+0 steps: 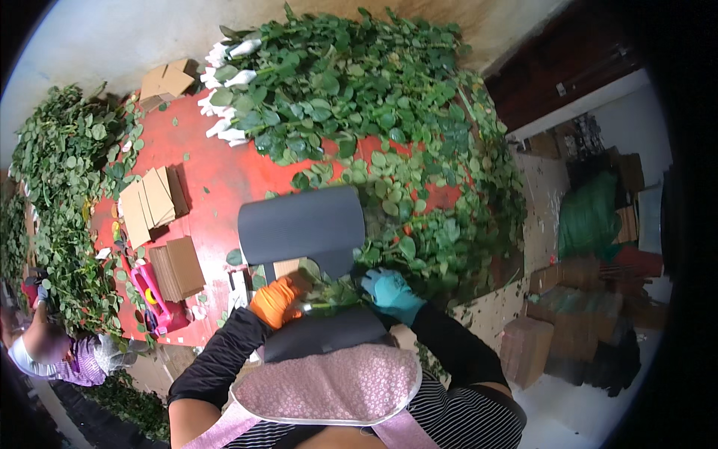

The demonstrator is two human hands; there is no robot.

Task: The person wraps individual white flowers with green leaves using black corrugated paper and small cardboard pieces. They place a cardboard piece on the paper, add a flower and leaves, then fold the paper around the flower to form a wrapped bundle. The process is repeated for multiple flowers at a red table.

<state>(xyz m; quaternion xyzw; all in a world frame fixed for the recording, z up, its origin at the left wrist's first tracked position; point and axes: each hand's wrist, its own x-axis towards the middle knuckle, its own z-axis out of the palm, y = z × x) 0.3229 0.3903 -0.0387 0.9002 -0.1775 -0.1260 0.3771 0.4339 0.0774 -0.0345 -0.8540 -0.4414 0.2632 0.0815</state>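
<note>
From the grey board (301,226), bare red tabletop (215,170) leaves a hand passage toward ten o'clock. Cardboard stacks (176,271) obstruct eight to nine; leafy stems (441,243) crowd one through three.

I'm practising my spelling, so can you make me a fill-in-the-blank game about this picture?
1. The gloved left hand is ____ in colour.
2. The leaves between the left hand and the right hand are ____ in colour.
3. The bare tabletop is ____ in colour.
4. The pink tool lies toward the ____ side of the picture.

Missing words: orange; green; red; left.
</note>
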